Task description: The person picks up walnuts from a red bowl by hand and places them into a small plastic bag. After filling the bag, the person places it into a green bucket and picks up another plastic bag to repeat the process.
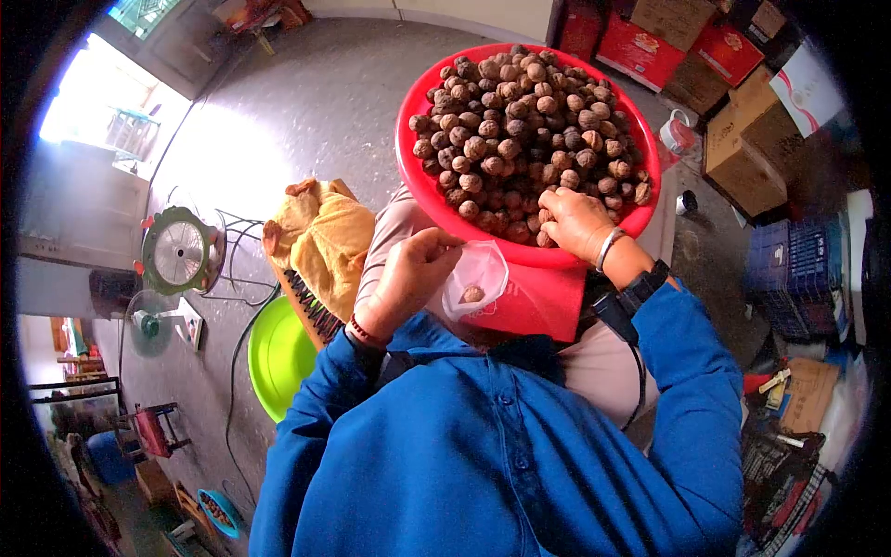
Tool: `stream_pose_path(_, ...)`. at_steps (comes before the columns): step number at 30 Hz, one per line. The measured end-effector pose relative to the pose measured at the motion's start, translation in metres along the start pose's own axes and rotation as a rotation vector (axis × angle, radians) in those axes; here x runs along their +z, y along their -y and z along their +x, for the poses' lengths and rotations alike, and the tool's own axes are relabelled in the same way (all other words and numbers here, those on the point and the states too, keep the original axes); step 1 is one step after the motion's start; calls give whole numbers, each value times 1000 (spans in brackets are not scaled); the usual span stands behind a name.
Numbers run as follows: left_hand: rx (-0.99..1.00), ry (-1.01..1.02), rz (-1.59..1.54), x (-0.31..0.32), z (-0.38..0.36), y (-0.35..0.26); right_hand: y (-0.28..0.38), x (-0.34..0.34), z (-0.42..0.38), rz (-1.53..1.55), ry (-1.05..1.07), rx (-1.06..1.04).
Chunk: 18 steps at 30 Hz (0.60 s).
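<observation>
A wide red basin point(406, 139) heaped with brown walnuts point(529, 121) stands in front of me. My left hand point(408, 274) pinches the rim of a small clear plastic bag point(497, 269) just below the basin's near edge. Inside the bag lies a single walnut point(473, 293). Over the near right rim reaches my right hand point(583, 223), its fingers curled down on a walnut point(547, 215) at the edge of the heap. The fingertips are partly hidden among the nuts. Beneath the basin and bag shows a red surface point(538, 306).
To my left are a yellow cloth point(325, 237), a lime-green basin point(278, 357) and a floor fan point(179, 251) with trailing cables. Cardboard boxes point(752, 139) and blue crates point(794, 274) stand on the right. A blue bowl point(219, 513) sits on the far left floor.
</observation>
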<state>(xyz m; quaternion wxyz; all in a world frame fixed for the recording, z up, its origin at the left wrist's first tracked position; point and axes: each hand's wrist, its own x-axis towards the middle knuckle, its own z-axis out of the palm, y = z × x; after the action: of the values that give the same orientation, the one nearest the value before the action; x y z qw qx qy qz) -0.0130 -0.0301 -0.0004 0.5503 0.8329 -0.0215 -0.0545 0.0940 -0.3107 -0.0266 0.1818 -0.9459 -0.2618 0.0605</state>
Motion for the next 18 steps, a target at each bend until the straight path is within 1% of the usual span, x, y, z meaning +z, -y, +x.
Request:
stream_pose_path(2, -13, 4, 16, 0, 0, 2, -1, 1, 0, 32, -1, 4)
stream_pose_path(4, -25, 9, 31, 0, 0, 1, 1, 4, -1, 117, -126, -88)
stream_pose_path(5, -34, 12, 32, 0, -1, -1, 1, 5, -1, 116, -124, -90)
stream_pose_path(7, -45, 10, 30, 0, -2, -8, 13, 0, 1, 366, -124, -53)
stream_pose_path(8, -63, 14, 37, 0, -2, -12, 19, -4, 0, 366, -120, -56)
stream_pose_path(10, -82, 14, 45, 0, -2, -16, 38, -21, -5, 549, -106, -59)
stream_pose_path(11, -79, 15, 65, 0, -2, -16, 43, -23, -7, 654, -62, -38)
stream_pose_path(12, -76, 16, 85, 0, -2, -17, 49, -27, -9, 655, -59, -41)
stream_pose_path(14, -95, 19, 62, 0, -3, -21, 62, -36, -14, 788, -78, -81)
stream_pose_path(16, -112, 24, 41, 1, -2, -20, 67, -37, -16, 802, -63, -96)
stream_pose_path(18, -137, 31, -15, 4, -1, -16, 71, -35, -19, 868, 19, -162)
